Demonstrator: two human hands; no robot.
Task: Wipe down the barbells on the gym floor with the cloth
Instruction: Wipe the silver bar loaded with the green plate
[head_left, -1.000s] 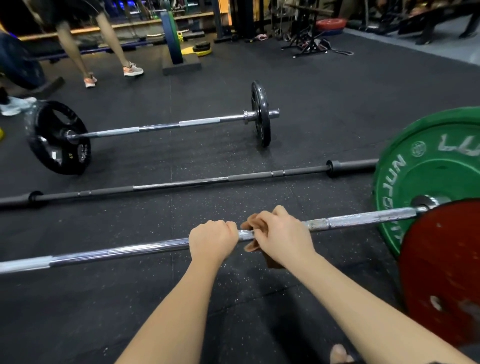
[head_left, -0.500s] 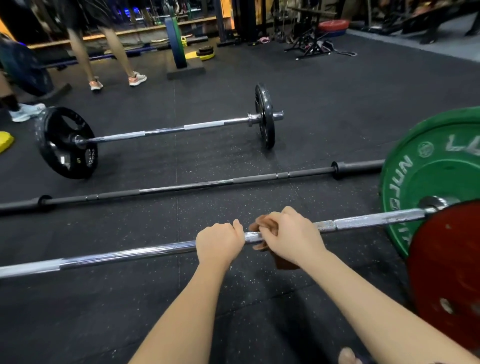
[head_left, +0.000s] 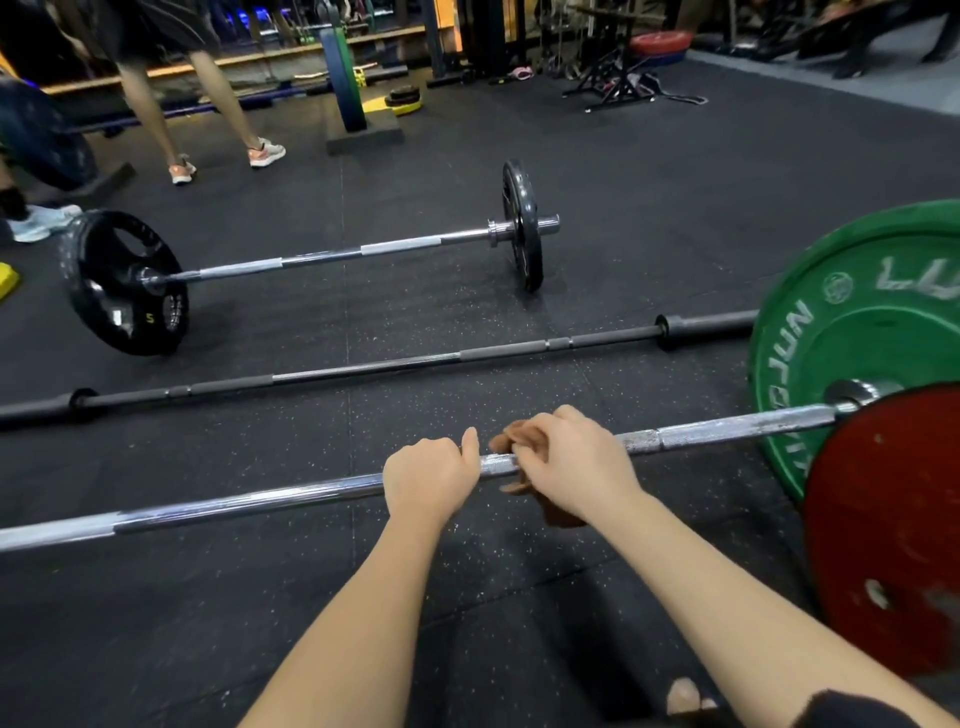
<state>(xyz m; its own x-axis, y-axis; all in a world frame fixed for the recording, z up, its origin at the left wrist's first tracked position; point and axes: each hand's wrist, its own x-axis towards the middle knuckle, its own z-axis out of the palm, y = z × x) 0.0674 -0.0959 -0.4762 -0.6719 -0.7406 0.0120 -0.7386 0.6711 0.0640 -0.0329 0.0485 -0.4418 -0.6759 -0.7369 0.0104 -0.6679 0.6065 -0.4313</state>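
Barbell (head_left: 249, 503), the nearest of three, lies across the rubber floor (head_left: 467, 597), its right end running to a green plate (head_left: 857, 332) behind a red plate (head_left: 893, 519). The left hand (head_left: 428, 475) wraps the bare shaft, probably to stop it rolling. The right hand (head_left: 571, 462) clamps the brown cloth (head_left: 511, 436) around the shaft just beside it, likely so the wipe covers the full circumference.

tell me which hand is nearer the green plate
Right. The right hand holds the cloth on the nearest barbell, on the side toward the green plate; the left hand grips the same barbell beside it, farther from the plate.
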